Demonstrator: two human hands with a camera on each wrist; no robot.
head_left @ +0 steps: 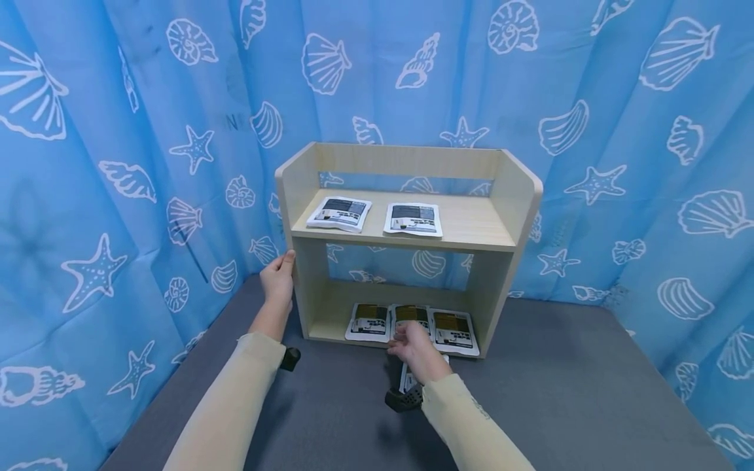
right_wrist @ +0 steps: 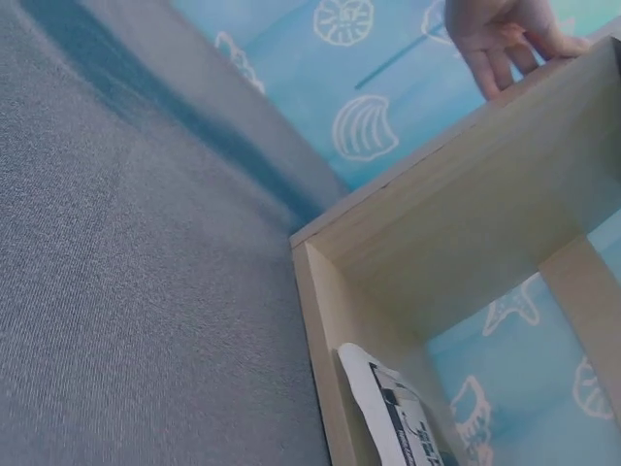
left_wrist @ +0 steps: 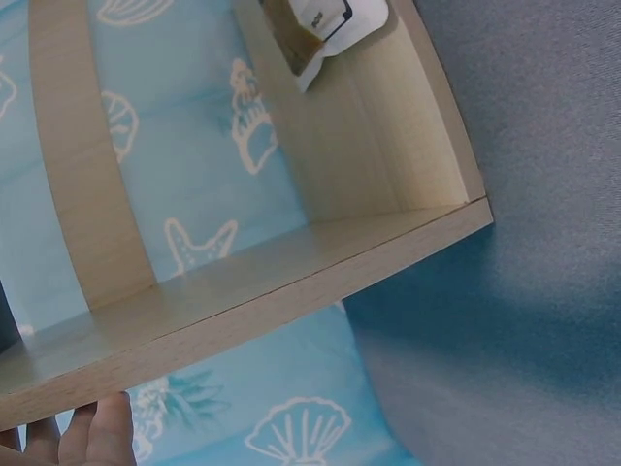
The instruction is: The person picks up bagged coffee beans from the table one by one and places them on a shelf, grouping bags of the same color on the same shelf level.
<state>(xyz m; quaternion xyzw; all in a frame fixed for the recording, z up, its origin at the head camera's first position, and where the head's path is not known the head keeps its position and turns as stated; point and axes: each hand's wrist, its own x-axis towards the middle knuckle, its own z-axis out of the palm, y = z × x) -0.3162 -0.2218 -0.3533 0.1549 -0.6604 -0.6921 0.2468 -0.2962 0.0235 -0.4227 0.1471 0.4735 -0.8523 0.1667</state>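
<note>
My left hand [head_left: 278,278] touches the outer face of the left side panel of a pale wooden two-tier shelf [head_left: 406,242]; its fingertips [left_wrist: 109,427] press there in the left wrist view. My right hand [head_left: 415,347] is at the front of the lower tier, fingers bent over the near edge of the middle flat packet [head_left: 410,314]. Whether they pinch it is hidden. Beside that packet lie a left packet [head_left: 370,322] and a right packet [head_left: 453,330], all with brown-and-white printed fronts. Another packet [head_left: 408,379] shows partly beneath my right wrist, in front of the shelf.
On the upper tier lie a left grey-and-white packet [head_left: 340,214] and a right one [head_left: 413,218]. The shelf stands on a dark grey cloth surface [head_left: 571,392]. A blue curtain [head_left: 618,150] with white shell prints hangs behind and at both sides.
</note>
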